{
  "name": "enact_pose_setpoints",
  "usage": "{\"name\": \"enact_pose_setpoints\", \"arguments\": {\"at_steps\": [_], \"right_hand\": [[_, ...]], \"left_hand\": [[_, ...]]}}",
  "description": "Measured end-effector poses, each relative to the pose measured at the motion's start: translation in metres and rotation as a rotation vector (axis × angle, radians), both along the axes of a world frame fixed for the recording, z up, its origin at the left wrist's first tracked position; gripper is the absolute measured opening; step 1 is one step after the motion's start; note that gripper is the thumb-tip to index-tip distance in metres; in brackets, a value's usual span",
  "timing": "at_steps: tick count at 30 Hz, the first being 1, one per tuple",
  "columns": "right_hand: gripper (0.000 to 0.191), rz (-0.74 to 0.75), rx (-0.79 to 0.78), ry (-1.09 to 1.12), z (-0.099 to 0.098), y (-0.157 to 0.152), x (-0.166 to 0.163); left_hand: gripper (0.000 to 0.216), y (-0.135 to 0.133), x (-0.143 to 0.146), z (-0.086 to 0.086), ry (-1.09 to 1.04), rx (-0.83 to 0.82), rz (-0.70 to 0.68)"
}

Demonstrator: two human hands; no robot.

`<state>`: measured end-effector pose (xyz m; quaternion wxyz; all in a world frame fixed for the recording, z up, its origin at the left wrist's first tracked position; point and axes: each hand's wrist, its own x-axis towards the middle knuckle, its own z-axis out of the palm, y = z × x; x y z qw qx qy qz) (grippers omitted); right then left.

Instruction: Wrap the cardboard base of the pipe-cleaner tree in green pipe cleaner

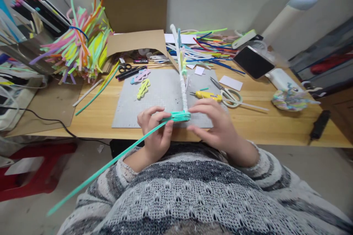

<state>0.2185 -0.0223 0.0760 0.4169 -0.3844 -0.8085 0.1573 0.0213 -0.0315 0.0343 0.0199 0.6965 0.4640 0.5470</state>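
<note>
My left hand (156, 128) is closed on a base wrapped in teal pipe cleaner (179, 116), thumb in front and fingers behind. From this base a white fuzzy stem (182, 88) rises, with small yellow and blue pieces partway up. A long loose end of teal pipe cleaner (107, 166) slants from my left fingers down to the lower left. At the base's right end, my right hand (215, 125) has its thumb and fingers apart, slightly blurred. Its fingertips are close to the base; whether they touch it I cannot tell.
A grey cutting mat (127, 114) lies below the work. Beyond my right hand are a yellow glue pen-like tool (208, 96) and scissors (231, 96). Wavy pipe cleaner pieces (143, 89) lie left. A pipe cleaner bundle (82, 44) and a phone (253, 62) stand farther out.
</note>
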Motion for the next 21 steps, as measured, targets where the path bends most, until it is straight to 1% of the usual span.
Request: {"name": "enact_pose_setpoints", "arguments": {"at_steps": [1,2,4,6,8,12,16,21], "right_hand": [[0.037,0.091,0.016,-0.012,0.001,-0.002,-0.01],[0.039,0.143,0.022,0.006,0.001,-0.002,-0.018],[0.036,0.202,-0.029,0.064,-0.002,0.0,-0.03],[0.028,0.217,-0.091,0.132,-0.007,0.003,-0.037],[0.023,0.2,-0.119,0.182,-0.011,0.004,-0.04],[0.019,0.168,-0.122,0.217,-0.013,0.004,-0.041],[0.016,0.2,-0.119,0.232,-0.013,0.005,-0.04],[0.017,0.246,-0.1,0.26,-0.015,0.01,-0.039]], "left_hand": [[0.012,0.0,0.0,0.0,-0.002,0.002,0.003],[0.012,0.0,0.0,0.0,-0.007,0.003,0.004],[0.012,0.001,-0.001,0.0,-0.019,0.001,-0.002],[0.012,0.001,-0.001,0.0,-0.026,-0.006,-0.009],[0.012,0.001,-0.001,0.0,-0.025,-0.013,-0.008],[0.012,0.001,-0.001,0.0,-0.029,-0.003,-0.013],[0.01,0.002,-0.001,0.0,-0.047,0.014,-0.024],[0.009,0.002,-0.001,0.0,-0.045,0.013,-0.036]]}}
